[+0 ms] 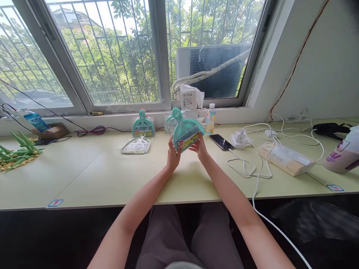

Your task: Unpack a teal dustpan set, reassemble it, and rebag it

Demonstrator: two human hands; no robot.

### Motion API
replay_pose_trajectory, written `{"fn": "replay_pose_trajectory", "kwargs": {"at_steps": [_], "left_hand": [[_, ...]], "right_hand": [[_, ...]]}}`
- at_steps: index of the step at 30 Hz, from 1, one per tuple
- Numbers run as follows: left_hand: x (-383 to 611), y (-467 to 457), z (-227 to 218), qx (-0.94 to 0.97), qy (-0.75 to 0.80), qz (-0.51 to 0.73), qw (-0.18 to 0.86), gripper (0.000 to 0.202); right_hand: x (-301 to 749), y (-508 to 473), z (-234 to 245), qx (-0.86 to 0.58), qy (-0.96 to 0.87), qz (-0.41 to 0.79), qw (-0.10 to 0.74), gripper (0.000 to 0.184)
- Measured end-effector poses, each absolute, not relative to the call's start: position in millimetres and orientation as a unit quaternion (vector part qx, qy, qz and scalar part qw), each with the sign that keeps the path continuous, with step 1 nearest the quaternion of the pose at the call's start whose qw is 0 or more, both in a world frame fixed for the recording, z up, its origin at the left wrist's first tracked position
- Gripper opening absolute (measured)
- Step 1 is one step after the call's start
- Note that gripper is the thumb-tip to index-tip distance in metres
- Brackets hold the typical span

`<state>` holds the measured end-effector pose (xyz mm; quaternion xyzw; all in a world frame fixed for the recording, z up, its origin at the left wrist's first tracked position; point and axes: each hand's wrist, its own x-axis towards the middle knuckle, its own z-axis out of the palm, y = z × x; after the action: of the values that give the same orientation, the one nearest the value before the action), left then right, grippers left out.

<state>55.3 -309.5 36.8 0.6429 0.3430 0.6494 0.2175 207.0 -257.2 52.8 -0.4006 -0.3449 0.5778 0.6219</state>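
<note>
Both hands hold a teal plastic dustpan up above the pale green desk, with its handle pointing up and left and a printed label on its front. My left hand grips its lower left side, and my right hand supports its lower right edge. To the left lies a bagged teal dustpan, with a flat white item in clear plastic in front of it. Another clear package is partly hidden behind the held dustpan.
A black smartphone, a water bottle, and a white charger with white cables sit to the right. Farther right are a boxed item and a plastic cup. Green spiky pieces lie at the left. A barred window runs behind.
</note>
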Motion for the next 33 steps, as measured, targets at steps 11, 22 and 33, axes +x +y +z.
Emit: {"fn": "replay_pose_trajectory", "kwargs": {"at_steps": [11, 22, 33], "left_hand": [[49.0, -304.7, 37.1, 0.637, 0.345, 0.661, 0.197, 0.076], [54.6, -293.9, 36.3, 0.610, 0.337, 0.632, 0.338, 0.095], [53.9, -279.0, 34.0, 0.552, 0.297, 0.530, 0.571, 0.050]], "right_hand": [[207.9, -258.2, 58.0, -0.336, -0.406, 0.610, 0.592, 0.042], [210.8, -254.0, 43.4, -0.325, -0.393, 0.564, 0.650, 0.031], [206.7, -256.9, 42.6, -0.333, -0.326, 0.546, 0.697, 0.017]]}}
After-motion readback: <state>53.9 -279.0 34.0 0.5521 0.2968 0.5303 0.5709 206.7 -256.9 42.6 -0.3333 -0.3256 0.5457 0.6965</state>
